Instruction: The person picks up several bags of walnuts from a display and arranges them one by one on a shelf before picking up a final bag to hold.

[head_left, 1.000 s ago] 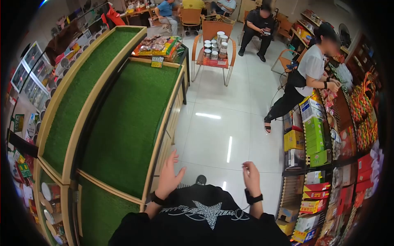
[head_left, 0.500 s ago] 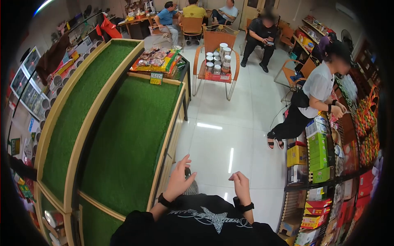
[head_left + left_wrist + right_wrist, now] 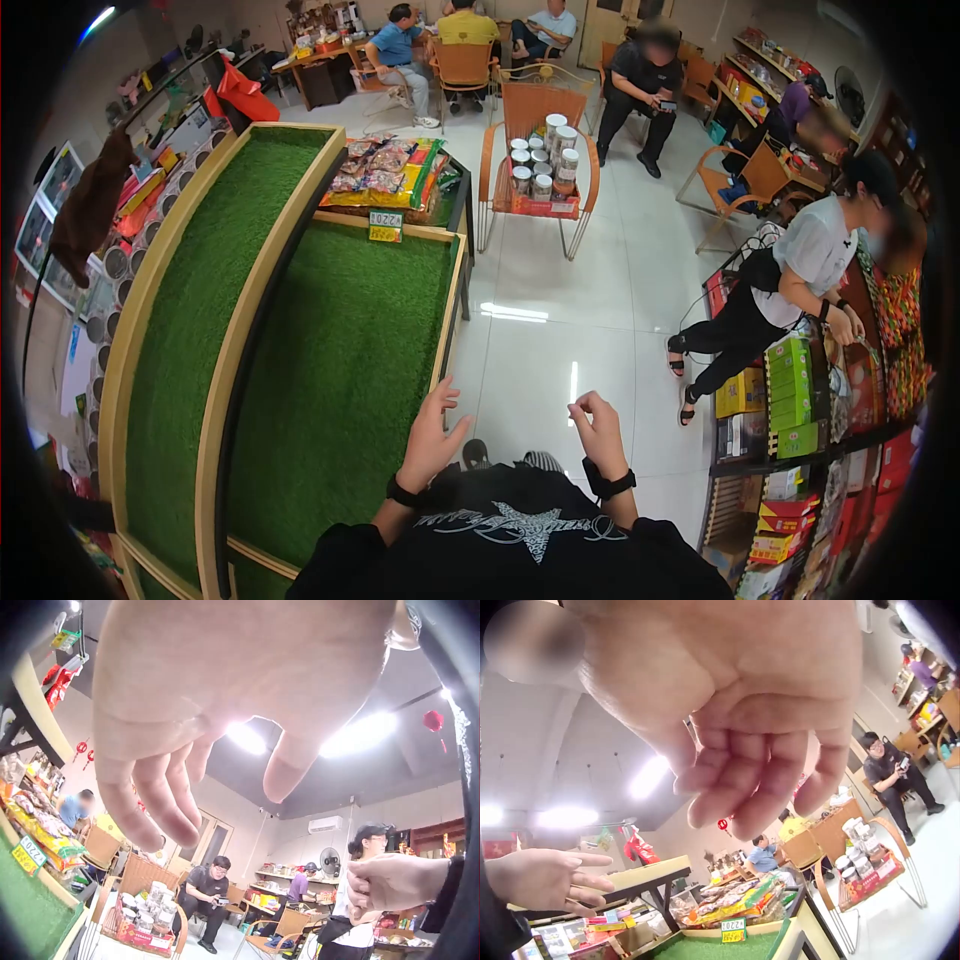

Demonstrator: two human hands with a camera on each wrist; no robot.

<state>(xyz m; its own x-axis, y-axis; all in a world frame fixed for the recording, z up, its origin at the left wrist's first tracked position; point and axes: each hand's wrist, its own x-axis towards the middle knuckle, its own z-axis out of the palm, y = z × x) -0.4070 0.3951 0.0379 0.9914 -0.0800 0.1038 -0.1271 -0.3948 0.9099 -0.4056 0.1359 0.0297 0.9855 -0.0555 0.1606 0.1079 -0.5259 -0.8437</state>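
My left hand [image 3: 432, 440] is held out in front of the black shirt, fingers loosely extended and thumb apart, holding nothing. It is nearest the front edge of a display stand [image 3: 458, 290] lined with green turf [image 3: 330, 360]. To its right my right hand [image 3: 598, 432] hovers over the floor, its fingers loosely bent with nothing in them. The right wrist view shows the fingers [image 3: 735, 787] hanging relaxed. Ahead, a chair [image 3: 545, 100] carries a red box [image 3: 545, 207] with several lidded jars [image 3: 568, 165].
Bagged snacks [image 3: 385, 165] lie at the stand's far end behind a price tag [image 3: 386, 227]. On the right, a person in white [image 3: 815, 245] stands at shelves with green boxes [image 3: 790, 385]. Another person [image 3: 645, 90] sits beyond the chair; several people sit at the back.
The head view has shifted, so the chair and stand appear lower in it. Both hands stay raised and hold nothing. The person in white appears lower and farther right.
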